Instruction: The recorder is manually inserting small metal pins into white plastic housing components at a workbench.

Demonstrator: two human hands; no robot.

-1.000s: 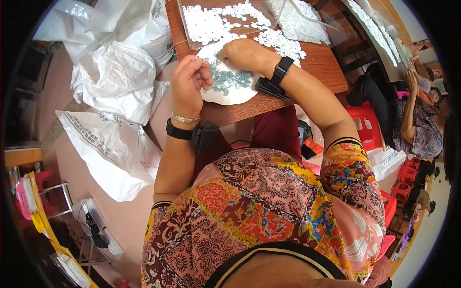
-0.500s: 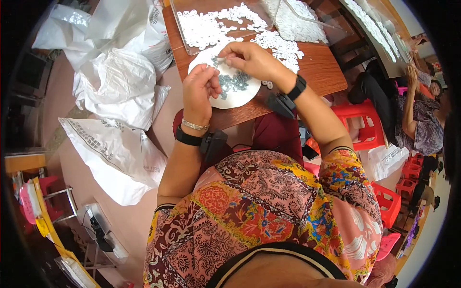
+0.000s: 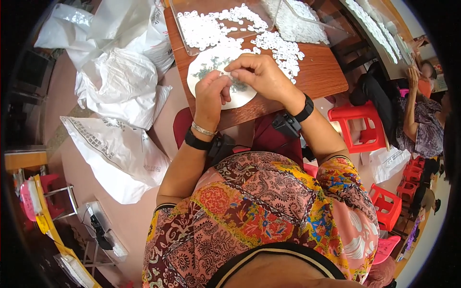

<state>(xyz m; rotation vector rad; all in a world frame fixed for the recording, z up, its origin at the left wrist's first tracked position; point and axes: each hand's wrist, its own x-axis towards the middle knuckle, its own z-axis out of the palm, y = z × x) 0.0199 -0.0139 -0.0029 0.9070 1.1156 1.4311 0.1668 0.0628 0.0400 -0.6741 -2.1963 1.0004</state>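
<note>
My left hand point(image 3: 210, 96) and my right hand point(image 3: 264, 77) meet over a round white sheet point(image 3: 199, 62) on the brown table. The left thumb and forefinger pinch a small white piece point(image 3: 224, 73). Against it press the pinched fingertips of my right hand; whatever they hold is too small to make out. Small grey-green parts point(image 3: 237, 87) lie loose on the sheet, partly covered by my hands. Beyond the sheet are many small white plastic pieces point(image 3: 201, 31), some in a clear tray and others spread on the tabletop point(image 3: 283, 55).
A clear container of white pieces point(image 3: 300, 24) stands at the back of the table point(image 3: 317, 72). White sacks point(image 3: 115, 81) fill the floor at left. Red stools point(image 3: 360, 127) stand at right, near a seated person point(image 3: 425, 120) at another table.
My right hand has drawn back from the grey-green parts, and its fingertips now meet those of my left. The left hand has moved a little to the right.
</note>
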